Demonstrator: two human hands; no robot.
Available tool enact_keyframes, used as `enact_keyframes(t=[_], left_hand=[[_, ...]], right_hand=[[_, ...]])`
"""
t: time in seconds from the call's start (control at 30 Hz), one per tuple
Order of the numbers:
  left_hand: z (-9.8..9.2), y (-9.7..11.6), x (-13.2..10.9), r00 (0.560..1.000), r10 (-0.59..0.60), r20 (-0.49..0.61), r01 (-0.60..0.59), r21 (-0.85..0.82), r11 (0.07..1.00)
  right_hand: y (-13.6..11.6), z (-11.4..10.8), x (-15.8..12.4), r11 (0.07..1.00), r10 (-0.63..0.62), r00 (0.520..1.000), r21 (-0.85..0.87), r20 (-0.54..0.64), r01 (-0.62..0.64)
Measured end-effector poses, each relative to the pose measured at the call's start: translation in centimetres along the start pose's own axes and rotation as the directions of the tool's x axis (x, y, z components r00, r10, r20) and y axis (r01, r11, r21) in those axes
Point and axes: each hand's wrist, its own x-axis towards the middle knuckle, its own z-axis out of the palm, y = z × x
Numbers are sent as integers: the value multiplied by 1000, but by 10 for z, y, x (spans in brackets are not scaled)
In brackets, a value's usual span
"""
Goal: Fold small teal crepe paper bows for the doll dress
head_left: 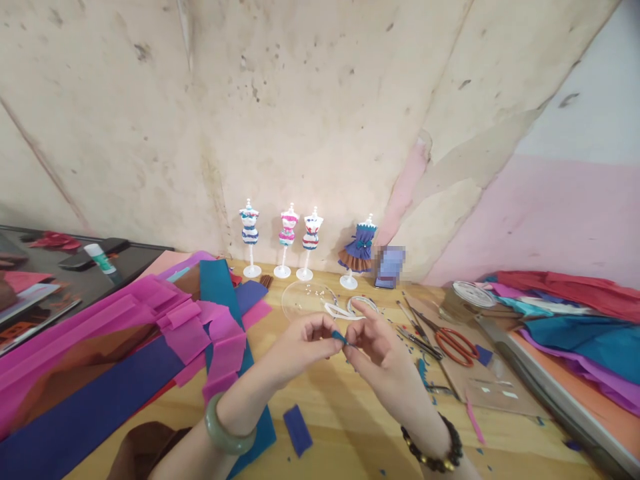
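Observation:
Over the middle of the table, my left hand (303,347) pinches a small folded piece of teal paper (340,337) between thumb and fingers. My right hand (377,350) meets it from the other side, thumb and finger closed on the right end of the same piece. Its exact shape is mostly covered by my fingertips. Below my hands lies a dark blue paper piece (298,430). Just beyond them are a clear round dish (295,301) with small white beads and a loop of white ribbon (337,311).
Miniature dress forms (250,235) stand along the wall; one wears a blue and brown ruffled dress (363,247). Coloured paper strips (125,373) pile at left, near a glue stick (100,259). Orange-handled scissors (456,347), pliers (420,342) and stacked paper (590,347) lie at right.

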Motion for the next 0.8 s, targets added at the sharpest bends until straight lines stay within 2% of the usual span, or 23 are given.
enact_keyframes(t=[0.07,0.13,0.23,0.33,0.47,0.6,0.7,0.8], left_hand=[[-1,2,-1,999,0,32,0,4,1000],[-2,3,-2,999,-8,45,9,-12,1000],[-3,2,-1,999,-17,46,19,-44,999],[-5,-2,2,1000,-18,23,20,-61,998],[-7,-6,5,999,-40,-7,40,-80,996],[-6,-6,6,1000,-29,0,29,-44,999],[-9,-6,6,1000,2,-19,-2,8,1000],[-15,-8,7,999,28,-25,-29,-11,1000]], right_hand=[[-2,-3,2,965,139,983,207,117,-161],[-3,-7,4,910,207,958,319,198,-263],[-2,-10,5,861,223,937,397,268,-318],[-1,-12,6,849,224,929,408,296,-335],[2,-12,7,888,241,941,338,236,-312],[7,-9,7,942,195,968,244,156,-229],[9,-9,8,988,125,990,85,57,-130],[11,-9,8,994,16,999,-106,-33,-19]])
